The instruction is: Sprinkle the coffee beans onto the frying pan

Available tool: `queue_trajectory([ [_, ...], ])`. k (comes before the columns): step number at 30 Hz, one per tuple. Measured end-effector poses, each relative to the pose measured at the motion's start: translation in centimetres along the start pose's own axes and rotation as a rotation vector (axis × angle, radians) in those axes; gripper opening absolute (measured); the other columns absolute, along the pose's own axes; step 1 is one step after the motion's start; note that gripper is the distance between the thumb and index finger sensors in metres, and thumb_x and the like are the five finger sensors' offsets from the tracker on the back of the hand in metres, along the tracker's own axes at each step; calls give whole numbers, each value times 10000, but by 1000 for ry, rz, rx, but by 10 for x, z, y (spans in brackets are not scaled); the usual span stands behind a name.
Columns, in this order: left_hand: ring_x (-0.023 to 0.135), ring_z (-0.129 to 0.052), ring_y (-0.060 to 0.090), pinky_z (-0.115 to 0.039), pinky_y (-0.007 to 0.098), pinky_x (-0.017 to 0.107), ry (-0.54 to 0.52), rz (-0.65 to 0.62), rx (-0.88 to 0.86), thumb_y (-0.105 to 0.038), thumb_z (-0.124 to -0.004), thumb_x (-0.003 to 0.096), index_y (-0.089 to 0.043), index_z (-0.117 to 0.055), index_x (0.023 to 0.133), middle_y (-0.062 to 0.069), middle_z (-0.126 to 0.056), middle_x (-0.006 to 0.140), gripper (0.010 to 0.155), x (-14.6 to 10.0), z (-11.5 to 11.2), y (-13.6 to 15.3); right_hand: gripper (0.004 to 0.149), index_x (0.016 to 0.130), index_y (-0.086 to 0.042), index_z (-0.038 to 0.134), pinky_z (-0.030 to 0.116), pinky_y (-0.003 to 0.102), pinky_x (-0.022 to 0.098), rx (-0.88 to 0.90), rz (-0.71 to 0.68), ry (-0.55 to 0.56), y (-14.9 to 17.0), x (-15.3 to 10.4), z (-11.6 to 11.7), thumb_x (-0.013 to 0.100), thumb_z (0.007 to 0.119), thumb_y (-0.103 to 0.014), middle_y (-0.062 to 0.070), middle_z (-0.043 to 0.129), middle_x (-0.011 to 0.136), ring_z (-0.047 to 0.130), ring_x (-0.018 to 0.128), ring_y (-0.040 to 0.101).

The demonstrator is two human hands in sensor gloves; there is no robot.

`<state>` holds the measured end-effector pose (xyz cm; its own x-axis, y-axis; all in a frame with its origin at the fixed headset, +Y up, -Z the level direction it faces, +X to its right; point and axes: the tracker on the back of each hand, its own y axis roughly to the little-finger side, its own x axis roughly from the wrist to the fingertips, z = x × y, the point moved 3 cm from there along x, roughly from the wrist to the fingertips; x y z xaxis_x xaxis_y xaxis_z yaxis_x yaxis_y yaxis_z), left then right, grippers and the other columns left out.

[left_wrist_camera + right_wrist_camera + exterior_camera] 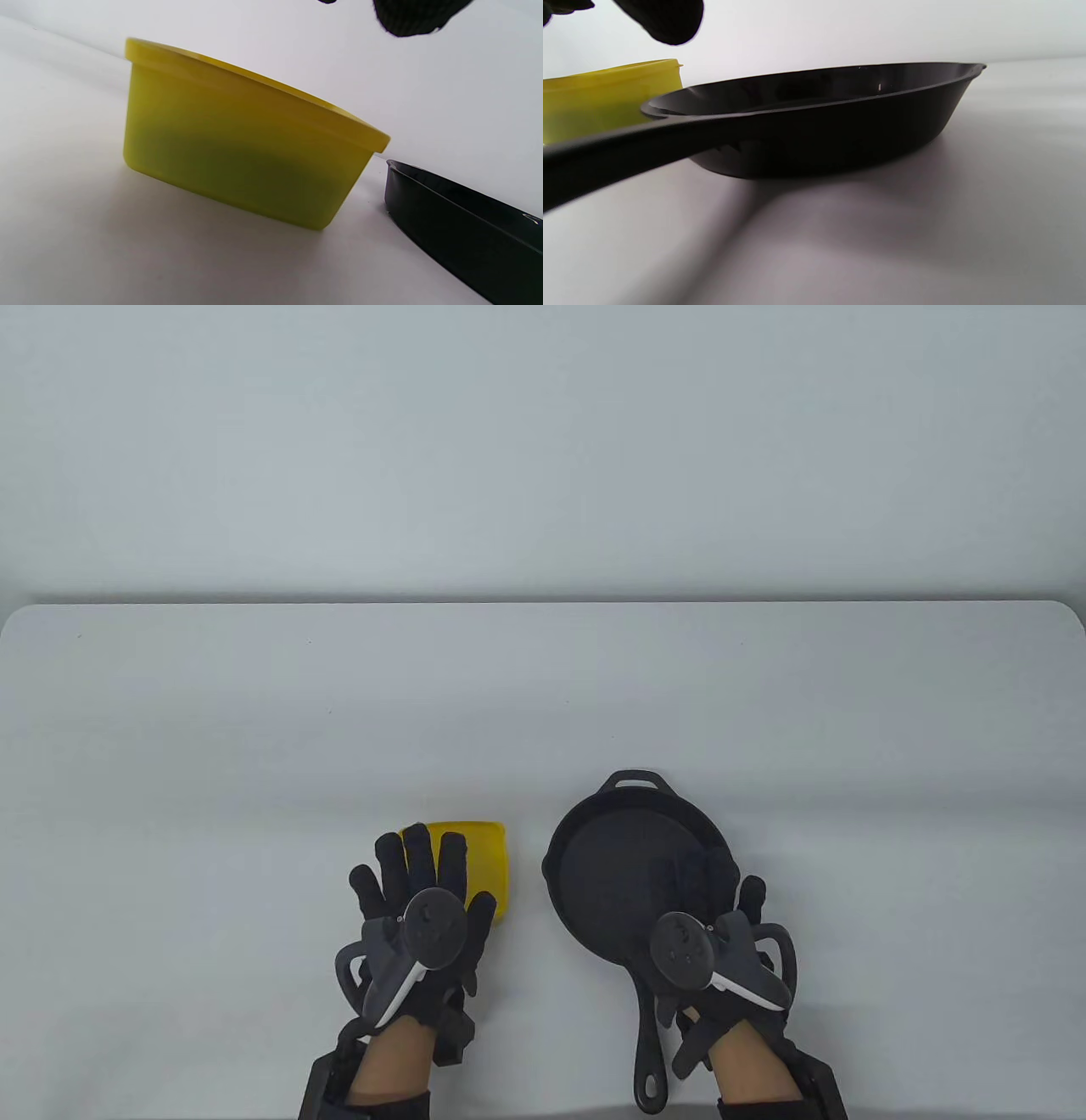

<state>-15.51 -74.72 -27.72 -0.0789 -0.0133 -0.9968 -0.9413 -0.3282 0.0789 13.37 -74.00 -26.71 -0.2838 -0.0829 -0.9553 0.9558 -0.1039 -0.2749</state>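
Note:
A yellow tub (pixel 484 857) stands on the white table, left of a black frying pan (pixel 632 861) whose handle (pixel 652 1052) points toward me. My left hand (pixel 424 874) hovers over the tub's near left part with fingers spread, holding nothing. The left wrist view shows the tub's side (pixel 246 169), darker low down, and a fingertip (pixel 411 17) above it. My right hand (pixel 721 933) is above the pan's near right rim, beside the handle, and grips nothing. The right wrist view shows the pan (pixel 818 127) and a free fingertip (pixel 666 19). No beans are visible.
The white table (pixel 254 746) stretches back to its far edge against a plain wall. The pan's small helper handle (pixel 632 780) points away from me. The tub and pan stand a short gap apart.

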Motion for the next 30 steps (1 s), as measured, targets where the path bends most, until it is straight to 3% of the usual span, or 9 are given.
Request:
queue_trajectory([
  [12, 1176, -89, 265, -63, 542, 811, 46, -2, 3, -669, -616, 423, -463, -318, 1084, -65, -151, 1208, 754, 2, -5, -2, 892, 1090, -22, 99, 6, 702, 455, 15, -3, 10, 0, -2, 0, 587, 611, -551, 301, -36, 1032, -34, 896, 574],
  [18, 1198, -147, 265, -33, 553, 814, -67, -65, 121, -690, -726, 384, -480, -328, 1084, -76, -187, 1219, 832, 5, 21, -15, 898, 1088, -23, 89, 4, 701, 454, 29, 3, -3, 1, 4, 1, 587, 610, -557, 301, -35, 1035, -34, 898, 574],
  [22, 1221, -212, 268, -140, 595, 852, -72, -129, 192, -729, -811, 295, -504, -326, 1083, -88, -208, 1232, 953, 12, 34, -15, 927, 1087, -30, 61, -15, 701, 448, 27, -14, -38, -2, 7, 2, 584, 612, -580, 297, -63, 1031, -60, 894, 571],
  [27, 1208, -312, 330, -299, 641, 847, 213, -235, 325, -762, -809, 87, -489, -321, 1064, -34, -252, 1219, 1126, 45, 20, -16, 919, 1086, -31, 57, -20, 700, 451, 41, -34, -11, -3, 6, -3, 589, 607, -573, 294, -65, 1033, -64, 897, 569],
  [30, 1176, -210, 388, -324, 705, 806, 383, -249, 380, -758, -843, 11, -507, -190, 1010, 18, -161, 1183, 1219, 64, 4, -13, 916, 1085, -25, 61, -8, 701, 451, 29, -23, 15, 4, 4, -7, 590, 604, -572, 300, -48, 1036, -49, 898, 573],
])
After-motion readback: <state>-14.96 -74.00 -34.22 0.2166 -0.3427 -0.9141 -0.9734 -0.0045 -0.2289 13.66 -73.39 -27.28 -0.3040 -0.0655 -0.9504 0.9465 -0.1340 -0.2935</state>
